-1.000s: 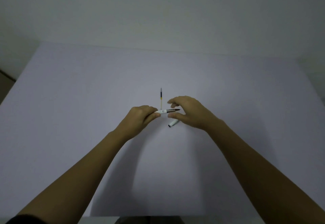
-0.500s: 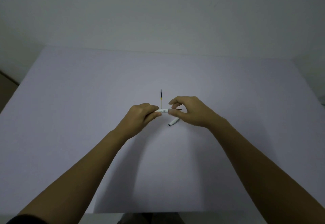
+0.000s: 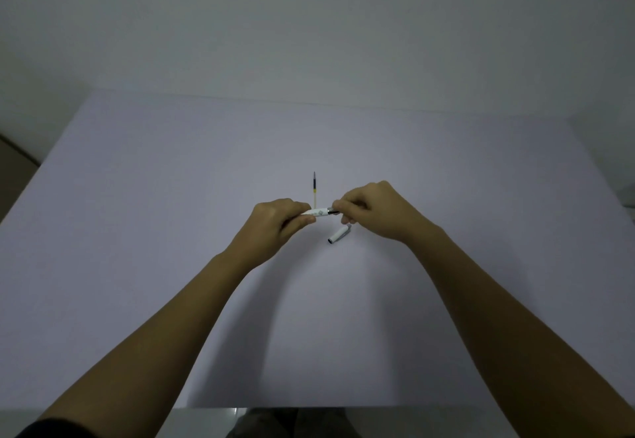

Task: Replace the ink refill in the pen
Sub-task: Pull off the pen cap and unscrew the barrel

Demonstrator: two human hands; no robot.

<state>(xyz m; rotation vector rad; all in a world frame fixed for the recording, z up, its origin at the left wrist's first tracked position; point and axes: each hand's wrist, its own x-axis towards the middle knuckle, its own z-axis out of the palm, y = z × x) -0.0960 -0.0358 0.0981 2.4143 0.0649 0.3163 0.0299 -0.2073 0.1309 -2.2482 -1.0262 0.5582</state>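
Note:
A white pen (image 3: 320, 212) lies level between my two hands above the middle of the table. My left hand (image 3: 275, 223) grips its white barrel. My right hand (image 3: 371, 209) pinches the dark front end of the same pen with thumb and fingers; the tip is hidden inside them. The white pen cap (image 3: 338, 234) lies on the table just below my right hand, apart from it. A thin ink refill (image 3: 314, 187), dark at the far end and pale yellow nearer, lies on the table behind the pen, pointing away from me.
The pale lilac table (image 3: 171, 231) stretches wide on both sides, with its far edge against a plain wall and its near edge at the bottom of the view.
My right hand has closed its fingers over the pen's dark front end, which showed a second ago. My left hand keeps its grip. Cap and refill have not moved.

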